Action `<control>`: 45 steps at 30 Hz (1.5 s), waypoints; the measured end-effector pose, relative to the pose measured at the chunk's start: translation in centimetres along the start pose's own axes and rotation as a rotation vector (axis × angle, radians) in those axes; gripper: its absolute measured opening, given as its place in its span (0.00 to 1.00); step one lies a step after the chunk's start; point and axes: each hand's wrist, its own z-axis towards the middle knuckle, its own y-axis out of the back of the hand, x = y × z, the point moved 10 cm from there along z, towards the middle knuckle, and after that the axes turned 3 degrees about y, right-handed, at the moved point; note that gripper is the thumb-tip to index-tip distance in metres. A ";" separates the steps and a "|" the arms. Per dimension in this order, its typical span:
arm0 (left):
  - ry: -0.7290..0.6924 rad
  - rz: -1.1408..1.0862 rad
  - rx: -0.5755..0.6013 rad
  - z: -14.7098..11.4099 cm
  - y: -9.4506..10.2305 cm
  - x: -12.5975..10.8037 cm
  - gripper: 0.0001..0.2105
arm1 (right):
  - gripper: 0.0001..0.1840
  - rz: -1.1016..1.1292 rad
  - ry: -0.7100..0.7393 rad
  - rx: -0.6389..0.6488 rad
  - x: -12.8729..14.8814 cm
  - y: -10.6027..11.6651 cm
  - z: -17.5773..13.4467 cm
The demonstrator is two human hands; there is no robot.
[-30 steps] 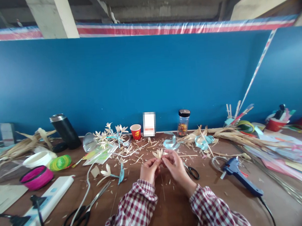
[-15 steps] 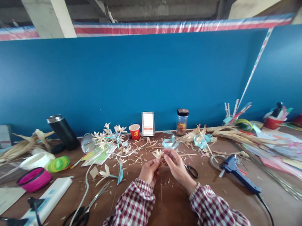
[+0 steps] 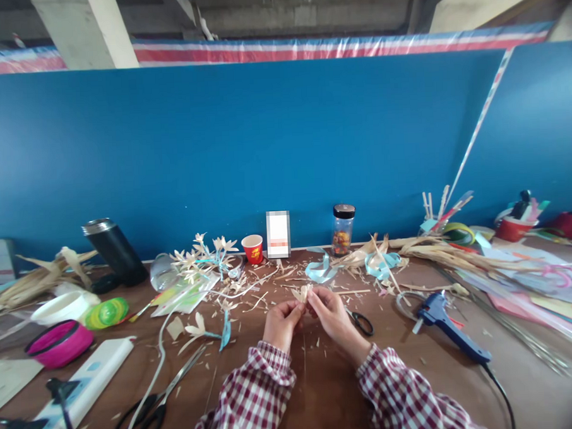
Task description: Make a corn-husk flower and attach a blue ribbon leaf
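A small cream flower (image 3: pixel 301 293) of dried husk petals is pinched between my two hands at the middle of the table. My left hand (image 3: pixel 282 322) grips its base between thumb and fingers. At the flower's right side, the thumb and fingertips of my right hand (image 3: pixel 331 312) are closed on a petal. Black-handled small scissors (image 3: pixel 361 323) lie just right of my right hand, partly hidden by it. To the left rests a finished-looking husk flower with a blue-wrapped stem (image 3: pixel 225 331). Larger scissors (image 3: pixel 156 400) lie nearer, left of my left sleeve.
A blue glue gun (image 3: pixel 449 327) lies right with its cord. A white power strip (image 3: pixel 85 394), pink pouch (image 3: pixel 59 343) and dark flask (image 3: pixel 114 250) stand left. Behind are a bunch of husk flowers (image 3: pixel 207 259), red paper cup (image 3: pixel 253 249), jar (image 3: pixel 343 229) and husk scraps.
My right fingertips have moved in against the flower and now pinch its right side, covering more of the petals. The whole view has shifted slightly.
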 end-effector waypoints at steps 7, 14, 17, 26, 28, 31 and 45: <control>-0.172 0.272 -0.108 -0.6 0.9 -2.3 0.13 | 0.16 -0.157 0.027 -0.004 0.1 0.3 0.0; -0.162 0.278 -0.101 -0.9 0.5 -2.3 0.12 | 0.18 0.035 -0.057 0.050 -1.2 -0.4 0.3; -0.197 0.277 -0.082 -1.1 0.1 -2.8 0.11 | 0.16 0.208 -0.163 0.091 -2.1 -0.9 0.2; -0.088 0.162 -0.080 -0.4 0.7 -1.3 0.13 | 0.15 0.418 -0.387 0.073 -4.0 -1.5 -0.9; 0.003 0.064 -0.101 0.0 1.2 0.0 0.15 | 0.14 0.249 -0.230 -0.025 -2.5 0.0 -0.4; 0.083 -0.006 -0.083 0.4 1.2 1.3 0.16 | 0.10 -0.064 0.083 -0.126 1.4 1.5 0.0; 0.031 0.210 -0.001 0.9 1.0 1.1 0.16 | 0.10 -0.340 0.322 0.122 4.0 0.2 0.1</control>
